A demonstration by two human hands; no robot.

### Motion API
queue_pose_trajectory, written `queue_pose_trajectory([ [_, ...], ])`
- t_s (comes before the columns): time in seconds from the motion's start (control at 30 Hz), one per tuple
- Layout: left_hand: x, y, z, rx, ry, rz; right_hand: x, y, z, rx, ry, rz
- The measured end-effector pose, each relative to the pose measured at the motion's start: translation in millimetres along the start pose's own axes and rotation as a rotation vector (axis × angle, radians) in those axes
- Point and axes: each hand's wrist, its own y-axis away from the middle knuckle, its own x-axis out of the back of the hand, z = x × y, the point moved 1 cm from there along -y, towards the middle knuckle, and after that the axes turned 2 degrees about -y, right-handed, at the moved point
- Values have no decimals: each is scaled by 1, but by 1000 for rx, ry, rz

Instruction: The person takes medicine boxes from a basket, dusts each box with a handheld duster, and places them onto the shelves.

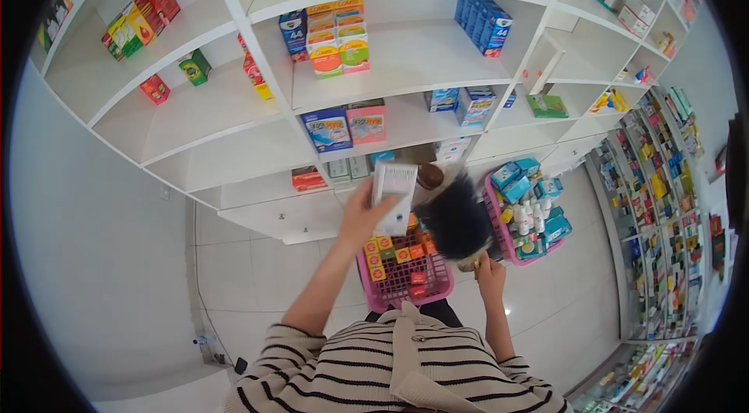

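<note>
My left hand (363, 215) is closed around a white box (399, 176), held up in front of the lower shelves. In my right hand (490, 276) is the handle of a feather duster (451, 216). Its dark, bushy head is blurred and points up toward the shelf, close to the box's right side. Below the box stands a pink basket (427, 296) with small orange, yellow and red boxes inside. Part of that basket is hidden by the box and the duster.
White shelves (406, 46) ahead carry medicine boxes, including blue and pink packs (345, 128). A second pink basket (499, 224), filled with teal packs and white bottles, stands on the tiled floor (554, 288). Fully stocked racks (663, 210) line the right side.
</note>
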Motion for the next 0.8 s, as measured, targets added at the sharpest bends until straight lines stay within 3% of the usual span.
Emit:
queue_pose_trajectory([
  [0.07,-18,-43,45,-264,-241,1,8,-11,2,-27,-50,-13],
  [0.13,-42,-95,81,-407,-190,-60,15,-22,1,33,-18,-18],
  [0.2,-65,-149,103,-348,-202,-65,21,-39,7,125,76,-34],
  [0.27,-89,-195,114,-385,-325,60,33,-51,4,216,145,-50],
  [0.33,-99,-269,81,-510,-320,139,43,-65,12,222,153,-69],
  [0.43,-107,-380,29,-530,-243,293,63,-86,16,246,138,-85],
  [0.57,-135,-433,37,-484,-517,494,94,-120,42,177,165,-98],
  [0.63,-148,-442,36,-463,-678,729,107,-140,65,156,202,-101],
  [0.67,-156,-447,32,-578,-649,820,113,-149,77,137,238,-102],
  [0.8,-170,-453,33,-492,-620,807,132,-177,108,79,243,-135],
])
